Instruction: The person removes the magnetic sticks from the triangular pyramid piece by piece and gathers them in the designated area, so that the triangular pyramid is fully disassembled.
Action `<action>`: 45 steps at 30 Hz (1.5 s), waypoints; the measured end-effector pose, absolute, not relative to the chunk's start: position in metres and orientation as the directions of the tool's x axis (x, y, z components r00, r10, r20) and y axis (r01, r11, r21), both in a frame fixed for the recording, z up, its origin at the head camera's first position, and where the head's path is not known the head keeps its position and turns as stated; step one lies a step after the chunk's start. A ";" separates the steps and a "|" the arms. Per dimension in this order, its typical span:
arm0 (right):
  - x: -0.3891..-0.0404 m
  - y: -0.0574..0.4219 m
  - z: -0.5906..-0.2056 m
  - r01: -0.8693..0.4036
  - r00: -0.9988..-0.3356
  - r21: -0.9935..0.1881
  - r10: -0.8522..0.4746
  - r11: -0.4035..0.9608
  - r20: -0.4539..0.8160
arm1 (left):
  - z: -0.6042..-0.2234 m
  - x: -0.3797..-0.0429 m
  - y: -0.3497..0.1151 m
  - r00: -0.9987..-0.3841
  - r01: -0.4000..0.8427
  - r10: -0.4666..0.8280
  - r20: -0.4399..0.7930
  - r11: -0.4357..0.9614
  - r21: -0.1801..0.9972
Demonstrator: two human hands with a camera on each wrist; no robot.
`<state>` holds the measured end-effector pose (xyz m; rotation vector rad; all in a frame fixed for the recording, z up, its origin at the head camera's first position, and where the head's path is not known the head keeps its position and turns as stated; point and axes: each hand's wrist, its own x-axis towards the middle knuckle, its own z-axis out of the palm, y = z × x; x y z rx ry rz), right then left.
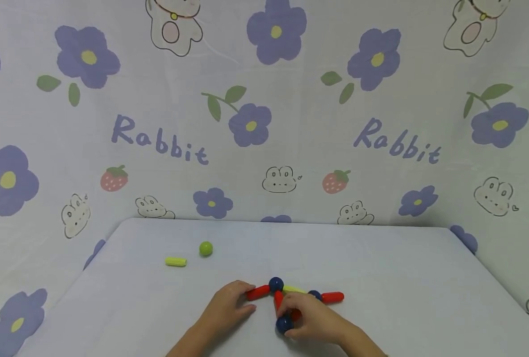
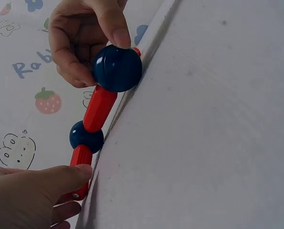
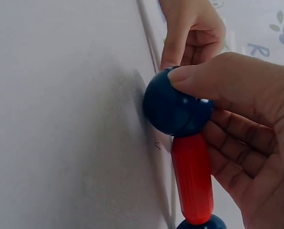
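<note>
A joined figure of dark blue balls and rods lies on the white table in the head view. My right hand (image 1: 311, 317) pinches the nearest blue ball (image 1: 285, 325) (image 3: 173, 107) between thumb and fingers. From that ball a red rod (image 2: 100, 109) runs to the far blue ball (image 1: 276, 284) (image 2: 84, 137). My left hand (image 1: 229, 307) holds the outer red rod (image 1: 258, 292) at its free end, thumb along it in the left wrist view. A yellow-green rod (image 1: 294, 289) links the far ball to a third blue ball (image 1: 315, 295), partly hidden behind my right hand.
Another red rod (image 1: 333, 297) sticks out to the right from the third ball. Farther back on the left lie a loose green ball (image 1: 206, 248) and a loose yellow-green rod (image 1: 176, 261). A patterned cloth (image 1: 300, 129) hangs behind the white table (image 1: 403, 277).
</note>
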<state>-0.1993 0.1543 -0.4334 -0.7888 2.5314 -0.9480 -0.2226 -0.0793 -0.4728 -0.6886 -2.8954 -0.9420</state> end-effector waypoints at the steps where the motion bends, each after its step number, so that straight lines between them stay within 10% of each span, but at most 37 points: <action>1: -0.198 0.155 -0.433 -0.385 -0.789 -0.680 -0.605 0.624 -0.108 | -0.474 -0.222 -0.080 -0.903 0.413 0.401 0.152 0.716 0.563; 45: -0.188 0.216 -0.432 -0.443 -0.835 -0.604 -0.550 0.662 0.010 | -0.480 -0.205 -0.075 -0.734 0.595 0.645 0.214 0.459 0.659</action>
